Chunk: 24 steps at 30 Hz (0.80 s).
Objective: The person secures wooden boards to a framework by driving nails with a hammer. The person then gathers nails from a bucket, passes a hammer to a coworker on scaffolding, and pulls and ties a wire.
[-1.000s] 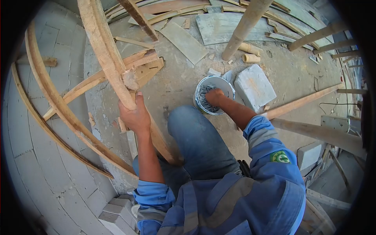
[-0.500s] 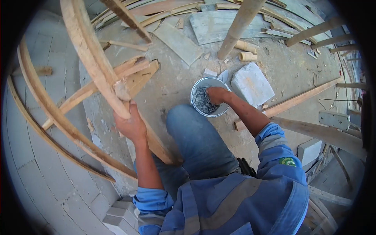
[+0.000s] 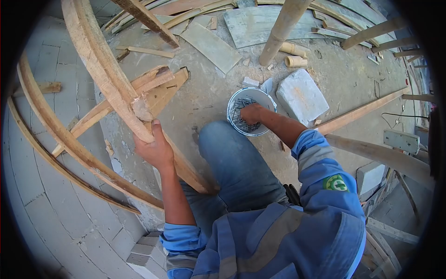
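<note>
My left hand (image 3: 155,148) is closed around the lower end of a curved wooden piece (image 3: 104,69), by its joint with another timber (image 3: 186,169) that runs down to my knee. My right hand (image 3: 251,114) reaches into a white bucket (image 3: 269,96) of loose nails (image 3: 238,110). Its fingers curl down into the nails, and the fingertips are hidden there. A crossing board (image 3: 169,91) with a nail in it meets the curved piece just above my left hand.
A pale block (image 3: 302,96) stands right of the bucket. Upright posts (image 3: 283,32) rise from the floor. More curved timbers (image 3: 60,125) lean along the block wall (image 3: 69,223) at left. A long board (image 3: 362,111) lies at right; loose planks (image 3: 211,46) lie ahead.
My right hand stays in the bucket, shifted slightly, and its forearm and sleeve have swung a little left. The left hand keeps its grip. The camera view has shifted slightly.
</note>
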Tool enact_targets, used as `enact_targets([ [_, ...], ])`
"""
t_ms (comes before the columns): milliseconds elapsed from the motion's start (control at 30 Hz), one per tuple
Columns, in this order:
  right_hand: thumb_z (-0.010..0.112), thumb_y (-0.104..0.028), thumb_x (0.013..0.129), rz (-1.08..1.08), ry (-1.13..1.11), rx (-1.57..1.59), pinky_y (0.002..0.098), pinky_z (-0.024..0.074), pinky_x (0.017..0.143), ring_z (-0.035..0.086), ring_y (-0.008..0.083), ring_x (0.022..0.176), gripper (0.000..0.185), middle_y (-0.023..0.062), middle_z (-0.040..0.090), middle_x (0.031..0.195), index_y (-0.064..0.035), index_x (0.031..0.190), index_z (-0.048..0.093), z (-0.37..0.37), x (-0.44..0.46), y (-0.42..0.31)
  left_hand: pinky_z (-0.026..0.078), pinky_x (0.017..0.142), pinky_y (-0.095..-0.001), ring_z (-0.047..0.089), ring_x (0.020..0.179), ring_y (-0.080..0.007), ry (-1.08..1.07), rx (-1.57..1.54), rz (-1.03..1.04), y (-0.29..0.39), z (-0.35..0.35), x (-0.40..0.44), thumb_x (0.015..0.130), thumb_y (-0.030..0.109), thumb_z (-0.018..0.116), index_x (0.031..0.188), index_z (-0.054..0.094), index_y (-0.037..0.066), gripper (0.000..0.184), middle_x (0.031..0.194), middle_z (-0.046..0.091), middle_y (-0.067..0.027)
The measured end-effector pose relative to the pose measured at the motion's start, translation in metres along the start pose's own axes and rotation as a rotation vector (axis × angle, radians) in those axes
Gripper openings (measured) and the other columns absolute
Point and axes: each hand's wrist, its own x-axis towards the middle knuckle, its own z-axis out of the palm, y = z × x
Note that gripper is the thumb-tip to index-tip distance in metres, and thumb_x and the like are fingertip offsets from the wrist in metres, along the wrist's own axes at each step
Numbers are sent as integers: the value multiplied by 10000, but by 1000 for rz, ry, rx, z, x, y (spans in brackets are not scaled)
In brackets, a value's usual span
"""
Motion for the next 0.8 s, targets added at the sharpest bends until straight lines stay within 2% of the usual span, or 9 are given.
enact_targets([
  [300, 692, -129, 779, 100, 63, 98, 476, 597, 830, 748, 351, 963, 262, 195, 763, 1017, -32, 1009, 773, 4, -10, -6, 547, 818, -417, 725, 870, -311, 2, -43, -7, 6, 0, 0, 884, 244, 785, 1053, 671, -87, 389, 971, 747, -200],
  [400, 709, -123, 787, 44, 37, -9, 470, 596, 843, 748, 349, 979, 251, 200, 762, 1037, -23, 1009, 772, 5, -12, -16, 547, 816, -417, 723, 866, -310, 4, -43, -7, 1, 0, -1, 884, 248, 785, 1059, 670, -84, 394, 967, 746, -199],
  [600, 706, -114, 811, 59, 66, -21, 462, 596, 857, 747, 348, 994, 223, 195, 762, 1053, -48, 1010, 779, 9, -19, -23, 541, 818, -409, 714, 874, -301, -7, -54, -21, -2, 1, -1, 892, 233, 779, 1081, 671, -72, 374, 984, 743, -185],
  [800, 695, -108, 817, 147, 128, 130, 464, 592, 872, 741, 334, 1024, 238, 190, 758, 1086, -52, 1032, 779, 15, -14, -8, 524, 854, -391, 688, 923, -283, -27, -55, -51, -3, 1, 0, 899, 194, 771, 1112, 660, -74, 360, 1041, 726, -181],
])
